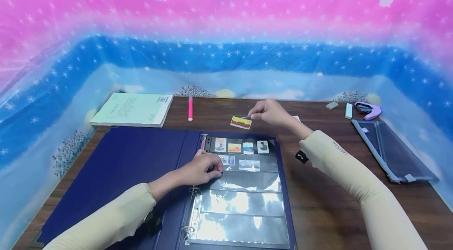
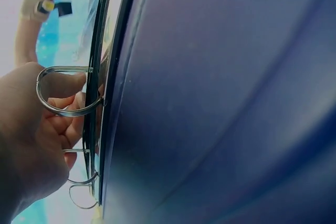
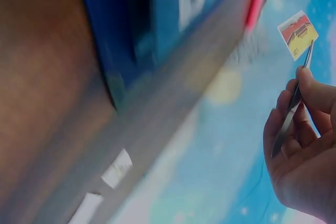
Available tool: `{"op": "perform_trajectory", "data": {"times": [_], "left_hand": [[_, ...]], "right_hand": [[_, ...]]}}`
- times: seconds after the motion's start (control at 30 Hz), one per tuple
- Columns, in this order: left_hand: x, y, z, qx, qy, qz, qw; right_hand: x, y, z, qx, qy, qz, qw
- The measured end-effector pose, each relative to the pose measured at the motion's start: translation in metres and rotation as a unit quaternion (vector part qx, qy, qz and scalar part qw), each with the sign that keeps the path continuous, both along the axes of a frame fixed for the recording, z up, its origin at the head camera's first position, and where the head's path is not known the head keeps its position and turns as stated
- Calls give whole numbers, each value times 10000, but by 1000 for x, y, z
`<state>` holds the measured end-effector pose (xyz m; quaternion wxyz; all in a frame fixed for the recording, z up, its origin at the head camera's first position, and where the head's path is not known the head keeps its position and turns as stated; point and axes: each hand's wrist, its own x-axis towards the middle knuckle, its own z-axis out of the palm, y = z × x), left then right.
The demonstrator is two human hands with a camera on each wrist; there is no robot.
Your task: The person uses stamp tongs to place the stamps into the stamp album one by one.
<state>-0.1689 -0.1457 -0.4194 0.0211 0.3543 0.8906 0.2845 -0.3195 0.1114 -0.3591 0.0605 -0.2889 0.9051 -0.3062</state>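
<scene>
My right hand (image 1: 270,112) grips metal tweezers (image 3: 287,121). Their tips hold a yellow and red stamp (image 1: 241,122) by one edge, beyond the top of the album page. In the right wrist view the stamp is raised, its picture side showing. A dark blue ring binder album (image 1: 141,155) lies open, with a clear-pocketed stamp page (image 1: 244,203) on its right side. Several stamps (image 1: 234,147) fill the top row, and others sit in the second row. My left hand (image 1: 203,168) rests on the page by the second row, fingers loosely bent, next to the binder rings (image 2: 68,111).
A pale green book (image 1: 132,110) and a pink marker (image 1: 190,108) lie at the back left. At the back right are an eraser (image 1: 348,111), a small grey piece (image 1: 332,105) and a purple stapler (image 1: 369,110). A dark zip pouch (image 1: 396,149) lies right.
</scene>
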Motion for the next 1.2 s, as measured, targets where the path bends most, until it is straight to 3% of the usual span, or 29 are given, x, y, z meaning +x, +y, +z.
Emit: {"op": "perform_trajectory", "data": {"times": [0.3,0.5,0.6,0.93,1.2], "left_hand": [[-10,-2,11,-91,-685,-41,9976],[-15,-1,15,21,-1361,-16,9907],[-15,0,16,16,-1407,26,9900],[-8,2,18,247,-1408,166,9896],[-6,2,19,286,-1551,132,9874]], "right_hand": [[43,-12,-33,172,-1013,700,9922],[59,-19,-47,67,-1423,873,9859],[66,-23,-49,15,-1585,769,9844],[93,-42,-51,78,-1543,-60,9880],[103,-51,-53,219,-1254,115,9918]]}}
